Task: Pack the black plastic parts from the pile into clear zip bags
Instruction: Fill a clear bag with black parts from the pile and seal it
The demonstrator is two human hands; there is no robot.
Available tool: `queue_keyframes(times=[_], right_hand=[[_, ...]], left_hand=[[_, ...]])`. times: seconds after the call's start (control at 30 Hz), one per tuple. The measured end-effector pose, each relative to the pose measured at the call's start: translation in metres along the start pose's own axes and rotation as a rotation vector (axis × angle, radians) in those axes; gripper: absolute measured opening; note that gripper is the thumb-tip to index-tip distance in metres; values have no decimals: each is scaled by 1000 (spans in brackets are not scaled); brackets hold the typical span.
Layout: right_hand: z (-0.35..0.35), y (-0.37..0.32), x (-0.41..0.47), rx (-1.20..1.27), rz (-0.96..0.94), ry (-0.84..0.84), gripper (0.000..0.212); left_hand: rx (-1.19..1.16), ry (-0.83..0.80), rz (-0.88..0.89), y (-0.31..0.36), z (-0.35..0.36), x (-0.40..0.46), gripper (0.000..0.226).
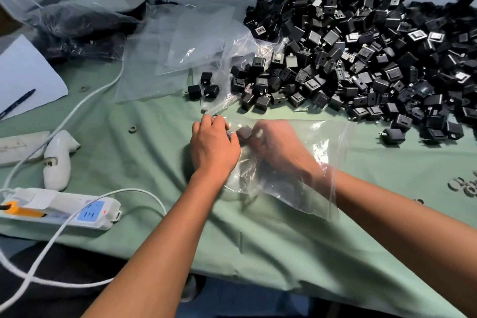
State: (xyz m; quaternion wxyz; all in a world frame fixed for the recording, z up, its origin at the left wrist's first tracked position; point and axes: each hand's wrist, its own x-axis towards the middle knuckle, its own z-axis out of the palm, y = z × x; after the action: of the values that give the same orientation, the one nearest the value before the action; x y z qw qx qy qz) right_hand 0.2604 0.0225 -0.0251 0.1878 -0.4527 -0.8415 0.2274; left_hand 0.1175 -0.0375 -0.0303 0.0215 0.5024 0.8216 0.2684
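Observation:
A big pile of black plastic parts [361,59] covers the table's far right. A clear zip bag [320,162] lies on the green cloth at the centre. My right hand [278,147] is inside this bag up to the wrist and holds a black part [244,132] at its left end. My left hand [214,147] grips the bag's left end from outside, fingers curled beside that part. Three loose black parts [204,86] lie just left of the pile.
Empty clear bags [180,46] lie at the far centre, and filled bags [77,23] at the far left. A white power strip [64,210] with cables, a white tool [58,160] and paper with a pen [18,103] sit at left. Small washers [464,186] lie at right.

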Motion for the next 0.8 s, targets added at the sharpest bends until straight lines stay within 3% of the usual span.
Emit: queue_keyframes(times=[0.1,0.33,0.63,0.8], right_hand=[[10,9,1,24,7,47,23],[22,5,-15,-52,-243,270,18],[12,-1,-18,-158,-356,212,17],[16,4,-15,-183,-266,220,27]], left_hand=[[32,-19,-12,1,0,5,16],[17,3,45,0,5,0,14],[37,8,51,0,6,-1,15],[69,13,58,0,6,-1,20]])
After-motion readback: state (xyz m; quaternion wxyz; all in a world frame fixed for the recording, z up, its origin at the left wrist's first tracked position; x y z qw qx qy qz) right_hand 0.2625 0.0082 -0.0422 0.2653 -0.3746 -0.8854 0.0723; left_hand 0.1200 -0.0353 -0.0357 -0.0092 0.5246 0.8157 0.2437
